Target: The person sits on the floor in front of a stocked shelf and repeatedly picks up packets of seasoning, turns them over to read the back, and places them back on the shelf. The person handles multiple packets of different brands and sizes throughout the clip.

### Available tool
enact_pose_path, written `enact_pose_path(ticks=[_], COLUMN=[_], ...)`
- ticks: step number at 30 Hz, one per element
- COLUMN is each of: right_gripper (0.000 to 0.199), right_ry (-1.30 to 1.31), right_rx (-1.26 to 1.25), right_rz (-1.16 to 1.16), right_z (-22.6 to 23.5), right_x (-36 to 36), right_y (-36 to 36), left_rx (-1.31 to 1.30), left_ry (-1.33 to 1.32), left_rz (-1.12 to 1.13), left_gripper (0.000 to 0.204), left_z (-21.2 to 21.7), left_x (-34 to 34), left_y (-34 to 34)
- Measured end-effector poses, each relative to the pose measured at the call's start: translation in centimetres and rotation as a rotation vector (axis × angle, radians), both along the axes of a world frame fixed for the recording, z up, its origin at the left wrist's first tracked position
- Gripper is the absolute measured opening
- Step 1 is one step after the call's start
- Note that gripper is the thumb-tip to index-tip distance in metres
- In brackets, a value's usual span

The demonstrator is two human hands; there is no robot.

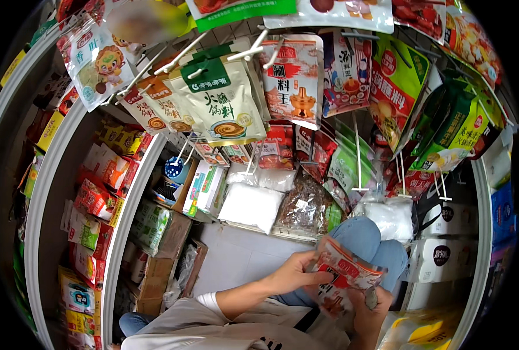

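Left: small packs [96, 195] line the edge of a shelf [119, 233], apparently fronts outward for easy reading. Centre: pouches [221, 111] hang in files from hooks [359, 157], likely so that each front one shows; beneath, a white bag [250, 207] lies near the front edge of a low shelf [297, 235], its bulk probably better laid than hung. Right of centre: a packet [348, 267] is held before the knees [367, 236], printed face up. The left hand [288, 274] pinches its left edge; the right hand [373, 312] closes on its lower right, presumably steadying the limp film. A grey item [370, 298] there is unclear. Far right: white packs [449, 248], stacked.
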State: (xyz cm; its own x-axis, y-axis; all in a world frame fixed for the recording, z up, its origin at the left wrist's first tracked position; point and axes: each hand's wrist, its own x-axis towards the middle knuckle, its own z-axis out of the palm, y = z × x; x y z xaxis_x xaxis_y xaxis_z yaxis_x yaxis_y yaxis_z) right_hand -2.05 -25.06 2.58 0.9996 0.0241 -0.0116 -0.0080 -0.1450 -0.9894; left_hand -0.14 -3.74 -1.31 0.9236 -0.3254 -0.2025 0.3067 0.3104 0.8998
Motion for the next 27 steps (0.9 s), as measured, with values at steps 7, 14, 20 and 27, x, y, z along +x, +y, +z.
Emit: enact_pose_path(ticks=[7,14,20,27], right_gripper=[0.021,0.016,0.015,0.016], right_ry=[0.057,0.082,0.118,0.102], right_rx=[0.167,0.154,0.139,0.136], right_rz=[-0.002,0.029,0.036,0.010], right_z=[0.6,-0.3,-1.0,-1.4], right_x=[1.3,2.5,2.6,2.8], right_y=[1.7,2.6,3.0,2.3], left_rx=[0.563,0.357,0.231,0.186], left_ry=[-0.334,-0.796,-0.653,-0.624], left_rz=[0.511,0.923,0.849,0.829], left_gripper=[0.011,0.025,0.029,0.029], left_z=[6.8,14.4,13.8,13.9], left_x=[3.9,12.2,14.1,15.4], left_y=[4.2,9.4,9.8,9.9])
